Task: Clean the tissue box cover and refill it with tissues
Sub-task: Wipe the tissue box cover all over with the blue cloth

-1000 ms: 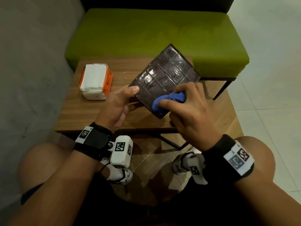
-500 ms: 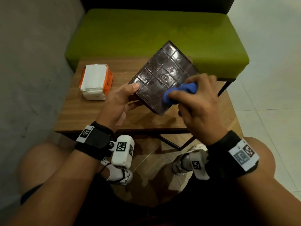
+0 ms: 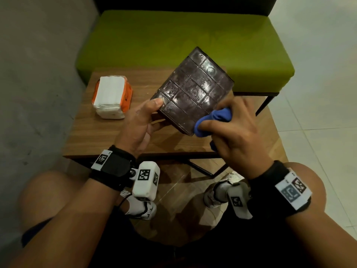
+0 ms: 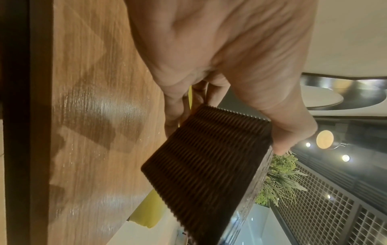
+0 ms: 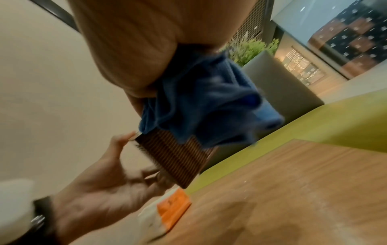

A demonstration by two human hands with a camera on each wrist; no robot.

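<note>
Head view: green bench [image 3: 185,41] abuts the far edge of the wooden table [image 3: 108,136]; bare tabletop lies along the near edge. Tissue box cover [image 3: 193,91], held tilted above the table, runs long axis from near-left to far-right. Tissue pack [image 3: 111,97] sits well apart, left. Left hand [image 3: 139,124] grips the cover's near corner. Right hand [image 3: 235,136] clutches the blue cloth [image 3: 212,120] against the cover's near-right edge.

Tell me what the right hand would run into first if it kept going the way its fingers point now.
The right hand, gripping the blue cloth, points up-left, so the cloth already meets the tissue box cover. Beyond that, likely the left hand.
</note>
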